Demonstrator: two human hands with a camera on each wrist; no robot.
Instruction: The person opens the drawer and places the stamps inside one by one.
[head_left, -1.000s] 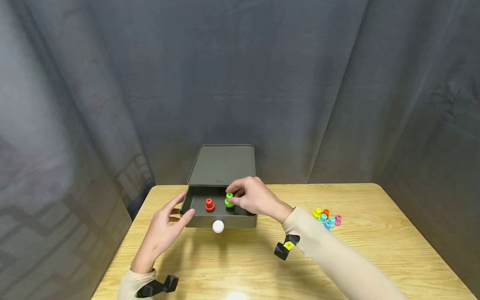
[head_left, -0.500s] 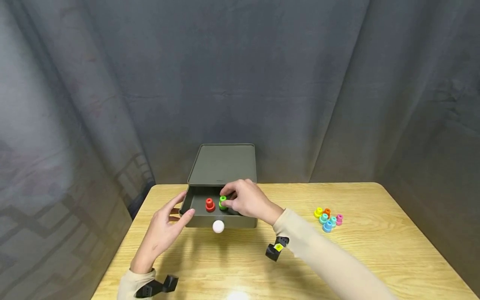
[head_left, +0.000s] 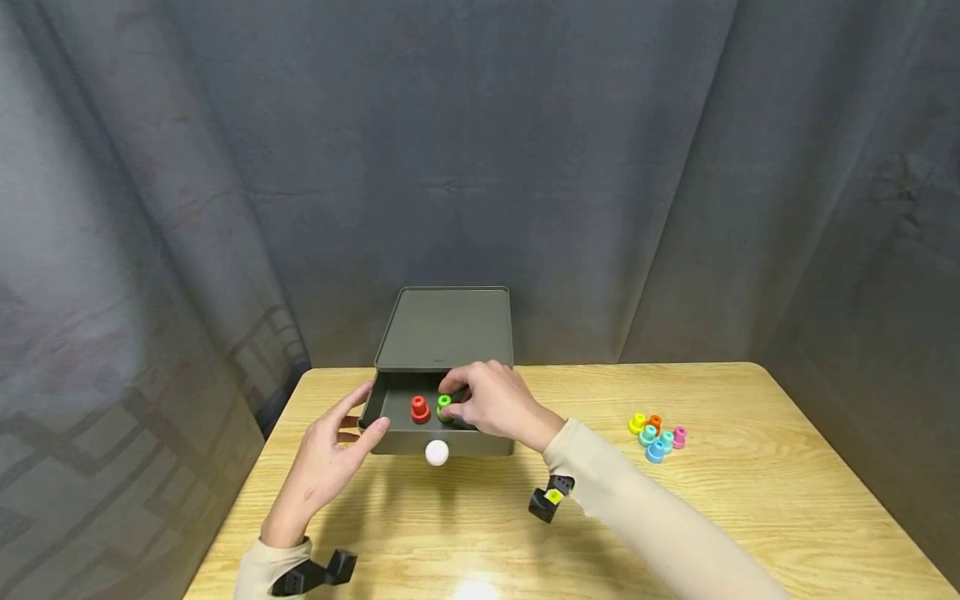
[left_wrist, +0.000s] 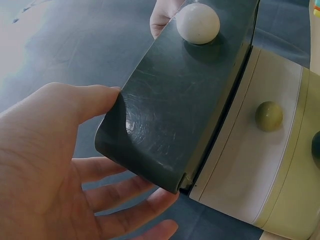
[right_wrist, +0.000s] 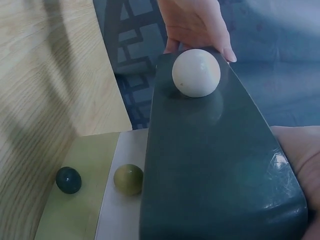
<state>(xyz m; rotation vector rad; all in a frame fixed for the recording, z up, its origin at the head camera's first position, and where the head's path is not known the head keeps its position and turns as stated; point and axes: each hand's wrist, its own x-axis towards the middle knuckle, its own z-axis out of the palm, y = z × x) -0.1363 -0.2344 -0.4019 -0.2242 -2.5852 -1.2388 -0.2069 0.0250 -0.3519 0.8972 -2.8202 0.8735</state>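
Observation:
A dark grey-green drawer (head_left: pixel 480 443) with a white knob (head_left: pixel 437 452) is pulled out of its cabinet (head_left: pixel 450 329). My left hand (head_left: pixel 321 467) holds the drawer's front left corner; the left wrist view shows its thumb on the upper edge and the fingers curled along the side. Inside stands a red stepped plastic peg (head_left: pixel 421 410), wide end down. To the right of it, my right hand (head_left: pixel 498 404) pinches a similar green peg (head_left: pixel 442 405), low over the drawer floor. In the right wrist view the drawer front (right_wrist: pixel 210 165) hides the right hand's fingertips.
On the table's right lie several more pegs, among them a yellow one (head_left: pixel 637 423), a blue one (head_left: pixel 656 452) and a pink one (head_left: pixel 678 437). Below the pulled-out drawer, a white drawer with an olive knob (right_wrist: pixel 128 180) and a yellow-green one with a dark knob (right_wrist: pixel 68 180) are closed.
My right hand has moved left with the green peg, bringing it nearer the red one, and slightly lower into the drawer. The left hand has stayed at the drawer's corner.

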